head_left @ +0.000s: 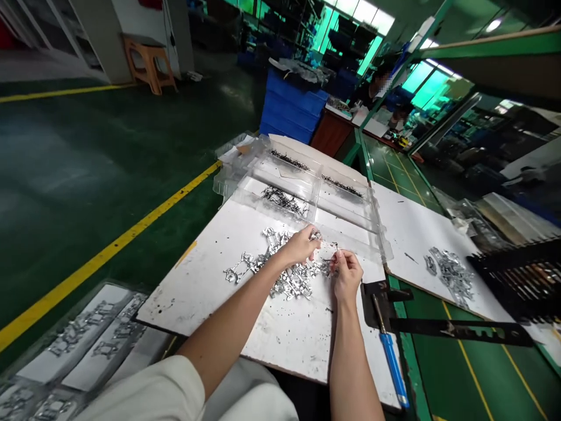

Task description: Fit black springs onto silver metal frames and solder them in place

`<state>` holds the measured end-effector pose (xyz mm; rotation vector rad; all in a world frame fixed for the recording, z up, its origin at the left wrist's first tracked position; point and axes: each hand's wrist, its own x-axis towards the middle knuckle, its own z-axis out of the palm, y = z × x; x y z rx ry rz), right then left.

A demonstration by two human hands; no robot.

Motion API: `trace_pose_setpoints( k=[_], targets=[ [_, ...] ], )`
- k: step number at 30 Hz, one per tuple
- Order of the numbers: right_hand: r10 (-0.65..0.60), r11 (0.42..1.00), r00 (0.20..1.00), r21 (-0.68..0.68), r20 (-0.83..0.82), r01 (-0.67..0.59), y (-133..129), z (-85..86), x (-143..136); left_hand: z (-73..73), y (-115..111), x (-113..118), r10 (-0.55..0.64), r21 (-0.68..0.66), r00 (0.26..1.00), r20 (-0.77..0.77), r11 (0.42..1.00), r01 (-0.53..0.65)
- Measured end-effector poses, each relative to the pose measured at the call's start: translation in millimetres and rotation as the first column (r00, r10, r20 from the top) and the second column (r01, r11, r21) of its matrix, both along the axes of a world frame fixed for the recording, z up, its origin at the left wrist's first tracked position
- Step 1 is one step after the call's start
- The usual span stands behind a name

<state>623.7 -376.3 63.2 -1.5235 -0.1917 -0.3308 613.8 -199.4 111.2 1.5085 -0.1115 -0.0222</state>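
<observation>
My left hand (301, 247) is closed around a small shiny metal part (315, 235), which shows at the fingertips. To its right, my right hand (347, 270) pinches a thin black piece (335, 248) between thumb and finger. Below and left of both hands spreads a loose pile of shiny metal parts (291, 283) on the white board (205, 295). Just beyond the hands lies a transparent plastic tray (316, 193) with compartments, and thin black pieces (284, 200) are heaped in several of them.
A blue-handled tool (393, 368) lies at the board's right edge beside a black metal bracket (456, 330). More metal parts (451, 275) sit on a second board. Trays of parts (83, 333) stand lower left. Blue crates (291, 105) and a person (372, 88) are farther back.
</observation>
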Motion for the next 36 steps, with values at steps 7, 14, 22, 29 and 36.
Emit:
trace_pose_setpoints(
  k=[7, 14, 22, 29, 36],
  targets=[
    [-0.023, 0.994, 0.978, -0.097, 0.206, 0.044, 9, 3.7, -7, 5.1, 7, -12, 0.011, 0.396, 0.993, 0.113, 0.916, -0.056],
    [-0.042, 0.987, 0.966, -0.14, 0.254, 0.08, 17, 0.0, -11, 7.0, 11, -10, -0.014, 0.439, 0.999, 0.051, 0.899, -0.01],
    [-0.237, 0.97, 0.967, 0.079, 0.093, 0.23, 26, -6.6, -5, 1.9, 7, -6, -0.018, 0.096, 0.994, 0.109, 0.995, 0.007],
    [-0.182, 0.955, 0.983, 0.24, 0.007, 0.175, 33, 4.2, -9, 2.4, 13, -7, 0.077, 0.147, 0.978, 0.195, 0.983, -0.107],
    [0.03, 0.994, 1.0, -0.106, -0.007, -0.031, 33, 39.4, -8, 2.5, 11, -10, 0.177, 0.082, 0.979, 0.098, 0.979, -0.185]
  ],
)
